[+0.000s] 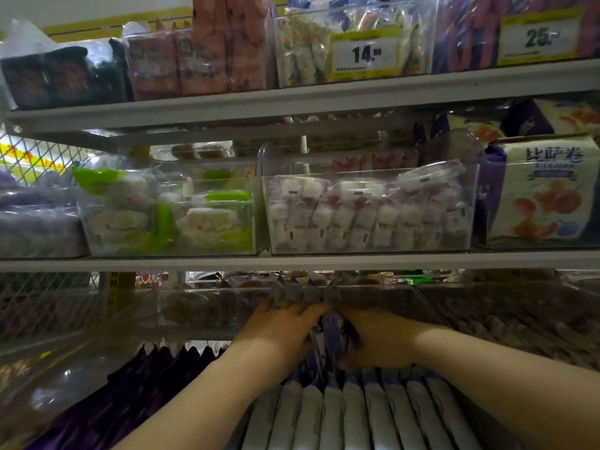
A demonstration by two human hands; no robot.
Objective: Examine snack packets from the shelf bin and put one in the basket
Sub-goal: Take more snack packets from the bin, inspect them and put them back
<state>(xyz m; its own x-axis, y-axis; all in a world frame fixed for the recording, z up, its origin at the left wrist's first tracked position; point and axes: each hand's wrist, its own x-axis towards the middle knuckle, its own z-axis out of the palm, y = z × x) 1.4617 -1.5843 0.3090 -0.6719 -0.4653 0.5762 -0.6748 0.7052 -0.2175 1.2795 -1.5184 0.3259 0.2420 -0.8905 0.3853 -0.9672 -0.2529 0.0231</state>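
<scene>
While both forearms are stretching forward under the middle shelf (292, 263), the left hand (279, 332) and the right hand (381, 342) are closing in on each other inside the clear shelf bin (373, 287) on the lowest level. Between them they are squeezing a small bunch of purple-and-white snack packets (329, 326), which are standing upright with their crimped tops poking up above the fingers. The left grip is clamped on the bunch, its fingers curling over the packets' near edge. The right grip is clamped on the other side, the thumb lying low against the packets. The bunch is sitting just above the row of matching packets (357, 414), which are filling the bin on edge, side by side, running toward the camera. To the left, dark purple packets (156, 378) are standing in a neighbouring clear bin.

On the middle shelf, a bin of green-and-white packets (168, 212) is sitting beside a bin of small pink-and-white packets (370, 216), and a large purple-and-cream bag (545, 196) is standing at the far right. On the top shelf, yellow-edged price tags are showing 14 (365, 54) and 25 (540, 37).
</scene>
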